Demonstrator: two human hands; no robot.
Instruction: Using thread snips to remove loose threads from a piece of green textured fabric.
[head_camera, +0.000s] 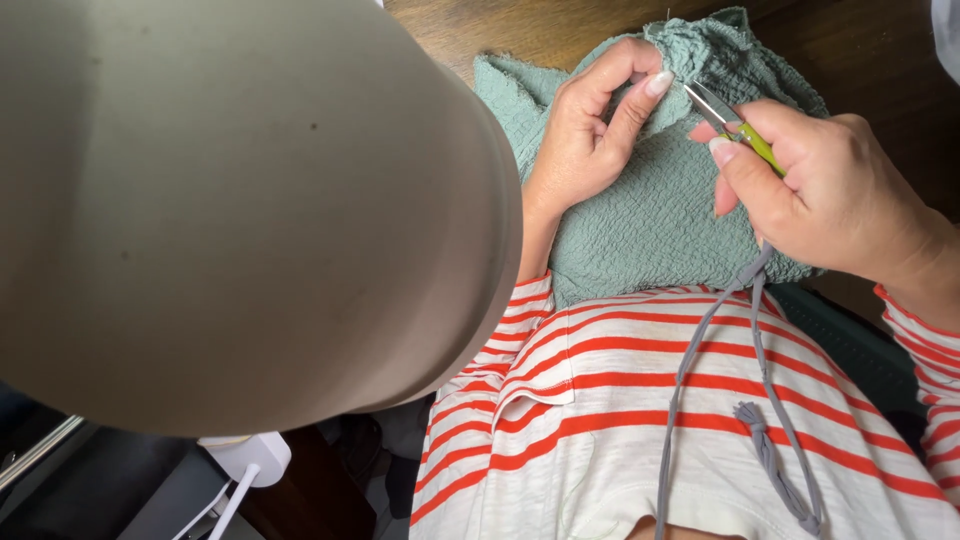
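While the left half of the view is filled by a large, blurred beige rounded shape (240, 200) very close to the camera, open room is left only on the right, where a strip of dark wooden table (480, 30) is seen at the far edge. The near part is taken up by an orange-and-white striped shirt (620, 400), over which a grey cord (760, 400) hangs with a knot.

A sea-green, crinkle-textured cloth (650, 210) is bunched between the shirt and the table, its far edge frayed and gathered into a fold.

That fold is pinched by the left hand (590, 130), thumb and forefinger closed on it. Small thread snips (735, 125) with a yellow-green handle and metal blades are gripped in the right hand (830, 195), just right of the fold, and the blade tips are held just beside the left forefinger.
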